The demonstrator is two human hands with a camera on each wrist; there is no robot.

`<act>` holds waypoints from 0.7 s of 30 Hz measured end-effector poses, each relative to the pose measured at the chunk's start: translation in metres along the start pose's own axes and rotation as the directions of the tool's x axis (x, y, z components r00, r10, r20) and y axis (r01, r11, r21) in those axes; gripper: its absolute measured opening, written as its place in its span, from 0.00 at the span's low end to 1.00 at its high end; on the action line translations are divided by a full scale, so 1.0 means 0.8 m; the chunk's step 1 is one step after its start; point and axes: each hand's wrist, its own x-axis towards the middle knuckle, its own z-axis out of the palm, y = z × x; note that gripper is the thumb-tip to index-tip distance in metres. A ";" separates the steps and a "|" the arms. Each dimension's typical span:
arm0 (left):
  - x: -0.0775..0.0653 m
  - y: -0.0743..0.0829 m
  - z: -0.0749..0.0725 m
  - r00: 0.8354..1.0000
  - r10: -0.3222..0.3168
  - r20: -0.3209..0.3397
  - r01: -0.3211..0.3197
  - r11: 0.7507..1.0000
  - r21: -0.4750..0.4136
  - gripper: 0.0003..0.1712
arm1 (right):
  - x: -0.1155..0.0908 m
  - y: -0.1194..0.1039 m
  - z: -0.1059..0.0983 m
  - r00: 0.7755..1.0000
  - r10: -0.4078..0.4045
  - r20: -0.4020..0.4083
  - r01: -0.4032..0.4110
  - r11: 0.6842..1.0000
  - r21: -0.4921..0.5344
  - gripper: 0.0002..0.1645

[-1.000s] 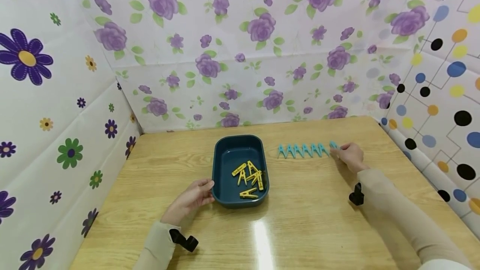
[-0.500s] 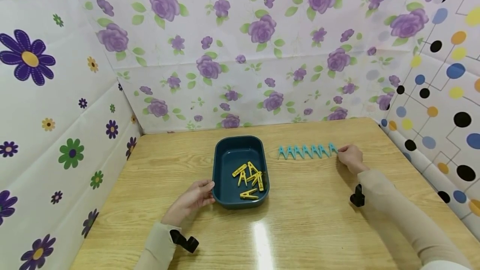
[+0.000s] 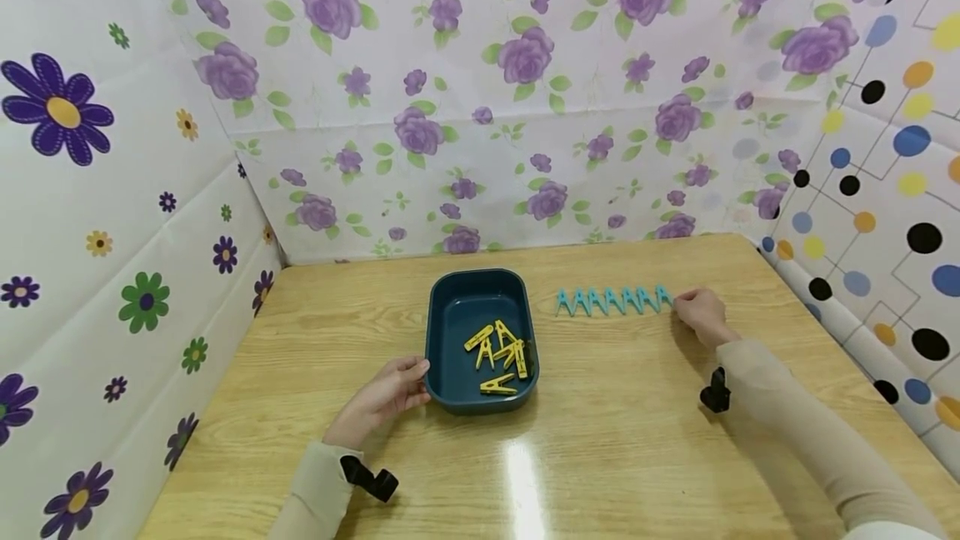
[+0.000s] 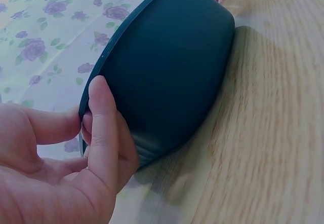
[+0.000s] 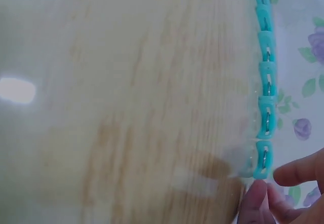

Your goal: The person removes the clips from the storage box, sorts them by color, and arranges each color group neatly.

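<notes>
My left hand (image 3: 390, 394) pinches the left rim of a dark teal plastic tub (image 3: 457, 402), thumb at the rim and fingers against its outer wall (image 4: 167, 57). Several yellow clothespins (image 3: 497, 386) lie loosely inside, toward the near right part. To the right of the tub, several light blue clothespins (image 3: 611, 301) stand in a row, legs apart and side by side. At the row's right end my right hand (image 3: 701, 312) has its fingertips right at the last blue clothespin (image 5: 264, 159). In the right wrist view that clothespin is outside the gap between thumb and fingers.
Everything rests on a wood-grain table (image 3: 600, 440), which reflects a bright light near the front. Flowered cloth (image 3: 420, 190) hangs behind it, with a dotted cloth (image 3: 862, 215) at the right and another flowered one at the left. Each wrist carries a black camera mount (image 3: 367, 480).
The right hand has set the last blue clothespin, tilted in its fingers before, upright at the row's end. That clothespin has since shifted slightly left. The left hand stays at the tub.
</notes>
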 end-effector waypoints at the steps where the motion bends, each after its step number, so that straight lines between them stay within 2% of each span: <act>1: 0.000 0.000 0.000 1.000 0.001 0.003 -0.001 1.000 -0.004 0.10 | -0.001 -0.001 -0.001 1.000 0.001 -0.004 -0.001 1.000 0.001 0.25; 4: -0.001 -0.001 0.000 1.000 -0.002 0.015 0.003 1.000 -0.018 0.11 | -0.006 -0.007 0.000 1.000 -0.018 -0.019 0.018 1.000 0.020 0.27; 8: -0.002 -0.001 0.000 1.000 -0.004 0.015 0.004 1.000 -0.025 0.12 | -0.013 -0.026 0.005 0.992 -0.109 -0.069 0.113 0.992 0.058 0.25; 12: -0.002 -0.001 -0.001 1.000 -0.007 -0.006 0.007 1.000 -0.014 0.12 | -0.021 -0.053 0.015 0.963 -0.232 -0.137 0.242 0.968 0.065 0.21; 15: -0.003 0.001 -0.001 0.999 -0.005 -0.032 0.005 1.000 0.002 0.14 | -0.030 -0.076 0.026 0.936 -0.317 -0.155 0.330 0.941 0.072 0.17; 21: -0.002 0.001 0.001 0.997 -0.013 -0.070 0.014 1.000 0.011 0.18 | -0.048 -0.110 0.048 0.900 -0.423 -0.108 0.434 0.895 0.107 0.14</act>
